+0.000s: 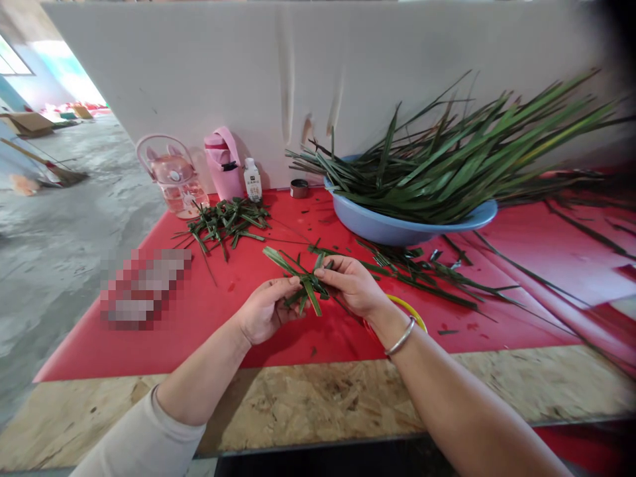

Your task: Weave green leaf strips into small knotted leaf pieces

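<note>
Between my two hands, above the red table cover, is a small woven piece of green leaf strips [309, 283] with several loose ends sticking out. My left hand [271, 308] pinches its left side between thumb and fingers. On its upper right, my right hand [350, 281] grips a strip, with the thumb and forefinger pressed together. A silver bangle [401, 336] circles my right wrist. Partly behind that wrist lies a yellow ring-shaped thing [410, 310], mostly hidden. Just beyond and to the right, cut leaf strips [422, 271] lie loose on the cover.
A blue basin [397, 225] heaped with long green leaves [447, 159] stands at the back right. A pile of folded leaf pieces [226, 222] lies at left. Behind it are a clear pink jug [179, 182], a pink bottle [223, 165], a small white bottle [253, 180] and a dark round tin [299, 189].
</note>
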